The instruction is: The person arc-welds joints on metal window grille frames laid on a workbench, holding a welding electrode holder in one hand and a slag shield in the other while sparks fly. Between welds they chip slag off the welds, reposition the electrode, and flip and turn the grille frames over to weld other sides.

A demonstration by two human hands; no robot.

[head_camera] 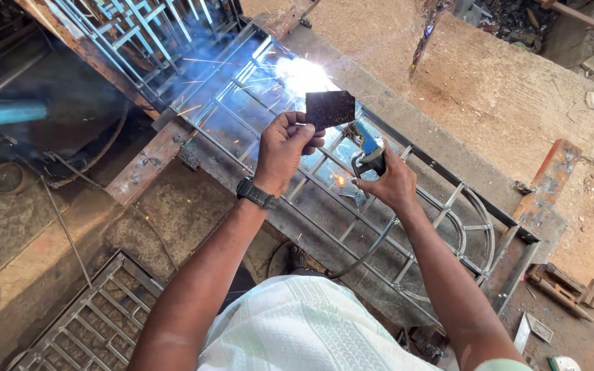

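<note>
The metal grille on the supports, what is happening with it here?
A person is welding on the metal grille, which lies flat across rusty steel beams. The right hand holds the electrode holder, with its cable hanging down towards the body. The left hand, with a wristwatch, holds a small dark shield plate up in front of the bright arc. Sparks fly over the bars. Another grille lies on the ground at lower left.
</note>
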